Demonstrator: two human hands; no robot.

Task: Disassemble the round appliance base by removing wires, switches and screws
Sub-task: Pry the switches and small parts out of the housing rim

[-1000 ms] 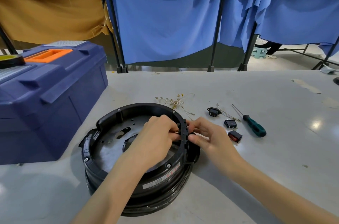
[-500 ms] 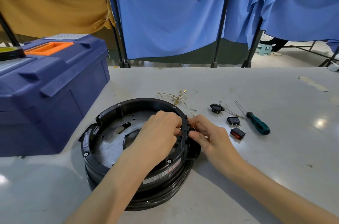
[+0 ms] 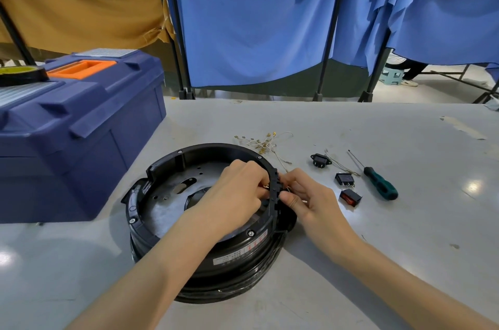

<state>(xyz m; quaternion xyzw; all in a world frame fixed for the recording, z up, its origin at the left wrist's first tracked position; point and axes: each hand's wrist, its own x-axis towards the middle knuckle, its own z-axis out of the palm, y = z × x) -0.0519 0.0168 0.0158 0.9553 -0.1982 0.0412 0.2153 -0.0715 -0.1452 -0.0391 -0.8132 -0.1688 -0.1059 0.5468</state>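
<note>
The round black appliance base [image 3: 172, 210] lies open side up on the grey table [image 3: 378, 248]. My left hand [image 3: 237, 192] reaches inside it at the right wall, its fingers curled round a small brass-coloured terminal. My right hand [image 3: 305, 197] is outside the same wall, pinching a part set in the rim. A bundle of removed wires [image 3: 263, 142] lies just beyond the base. Right of it lie a black socket [image 3: 320, 160], a black switch [image 3: 344, 179] and a red switch [image 3: 350, 196].
A green-handled screwdriver [image 3: 379, 185] lies right of the switches. A blue toolbox [image 3: 70, 124] with an orange handle stands at the left, close to the base. Blue and tan curtains [image 3: 256, 27] hang behind the table's far edge.
The view has shifted slightly. Both hands stay at the base's right wall with only small finger movements; the parts on the table have not moved.
</note>
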